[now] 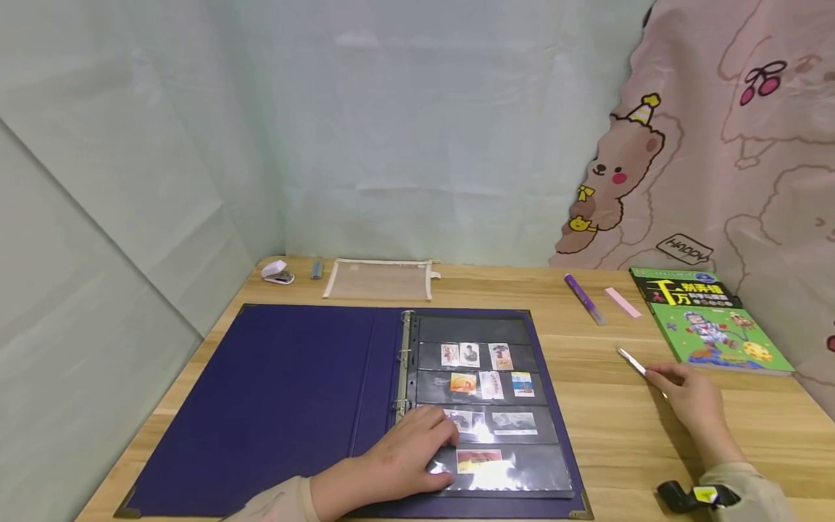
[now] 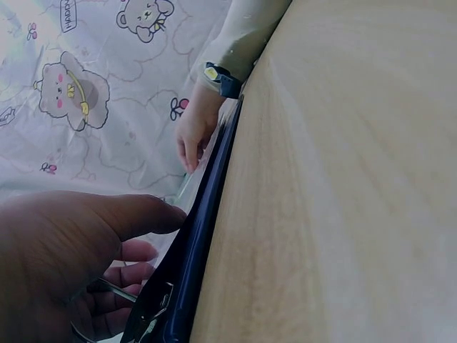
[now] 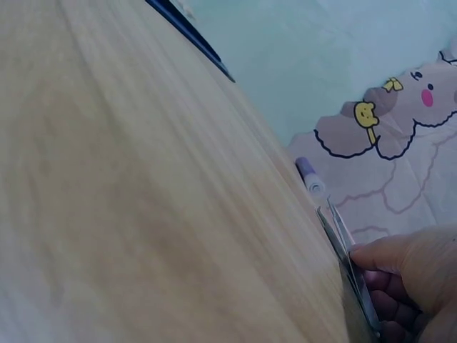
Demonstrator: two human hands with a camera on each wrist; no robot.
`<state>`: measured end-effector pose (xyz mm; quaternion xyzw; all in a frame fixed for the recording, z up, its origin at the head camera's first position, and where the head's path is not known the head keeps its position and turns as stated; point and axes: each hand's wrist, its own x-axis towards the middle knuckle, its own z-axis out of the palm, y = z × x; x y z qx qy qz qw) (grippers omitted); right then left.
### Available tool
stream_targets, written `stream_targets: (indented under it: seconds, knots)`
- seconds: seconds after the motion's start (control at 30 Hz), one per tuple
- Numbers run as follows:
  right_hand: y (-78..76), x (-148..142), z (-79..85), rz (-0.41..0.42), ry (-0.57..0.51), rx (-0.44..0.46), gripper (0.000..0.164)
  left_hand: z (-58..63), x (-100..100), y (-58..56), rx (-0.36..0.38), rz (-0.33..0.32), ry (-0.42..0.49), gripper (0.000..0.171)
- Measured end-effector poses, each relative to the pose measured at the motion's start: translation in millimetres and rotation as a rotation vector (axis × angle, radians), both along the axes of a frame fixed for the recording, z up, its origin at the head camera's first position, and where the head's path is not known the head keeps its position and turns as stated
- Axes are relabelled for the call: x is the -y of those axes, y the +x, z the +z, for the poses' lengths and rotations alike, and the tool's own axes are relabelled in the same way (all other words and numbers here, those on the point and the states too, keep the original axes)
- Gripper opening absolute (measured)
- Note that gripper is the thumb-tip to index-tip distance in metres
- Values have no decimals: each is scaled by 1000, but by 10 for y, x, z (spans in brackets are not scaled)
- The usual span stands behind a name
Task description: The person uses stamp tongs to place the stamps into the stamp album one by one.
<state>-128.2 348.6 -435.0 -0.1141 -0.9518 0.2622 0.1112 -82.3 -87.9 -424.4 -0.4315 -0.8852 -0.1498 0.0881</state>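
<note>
A dark blue ring binder (image 1: pixel 306 377) lies spread on the table. On its right side is a black stamp page (image 1: pixel 483 330), whose clear strips hold several stamps (image 1: pixel 501 356). My left hand (image 1: pixel 398 457) rests on the lower left of this page, beside the metal rings (image 1: pixel 403 355), with nothing gripped. In the left wrist view its thumb (image 2: pixel 146 216) touches the page's edge. Right of the binder, my right hand (image 1: pixel 693 400) pinches silver tweezers (image 1: pixel 633 360), tips pointing away to the left. The right wrist view shows the tweezers' (image 3: pixel 348 261) two tips slightly apart, low over the wood.
Behind the binder are a white stapler (image 1: pixel 278 272), a small blue-grey block (image 1: pixel 317 270) and a mesh zip pouch (image 1: pixel 378 280). A purple pen (image 1: pixel 583 298), a pink strip (image 1: pixel 622 302) and a green book (image 1: pixel 711 319) lie at the back right. Cloth (image 1: pixel 417 145) hangs behind the table.
</note>
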Motion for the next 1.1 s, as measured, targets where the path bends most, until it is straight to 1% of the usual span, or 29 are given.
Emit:
stream_targets:
  seconds: [0.2, 0.3, 0.53, 0.67, 0.83, 0.97, 1.03, 1.1]
  knots:
    - [-8, 0, -21, -2, 2, -23, 31, -5, 4, 6, 5, 1, 3, 35]
    - [-9, -13, -30, 5, -1, -18, 32, -6, 3, 5, 9, 4, 0, 35]
    - [-21, -90, 4, 0, -87, 52, 46, 21, 0, -1, 29, 12, -21, 34]
    - [-16, -81, 51, 5, -139, 29, 47, 54, 1, -3, 43, 22, -56, 34]
    - [-31, -37, 149, 74, -195, -37, 44, 115, 8, -2, 78, 36, -122, 35]
    - [-53, 21, 238, 133, -197, -80, 43, 164, 31, -17, 90, 34, -163, 36]
    - [-64, 59, 280, 155, -209, -85, 42, 185, 48, -30, 84, 32, -170, 36]
    - [-73, 96, 321, 169, -205, -93, 42, 197, 67, -52, 55, 33, -165, 36]
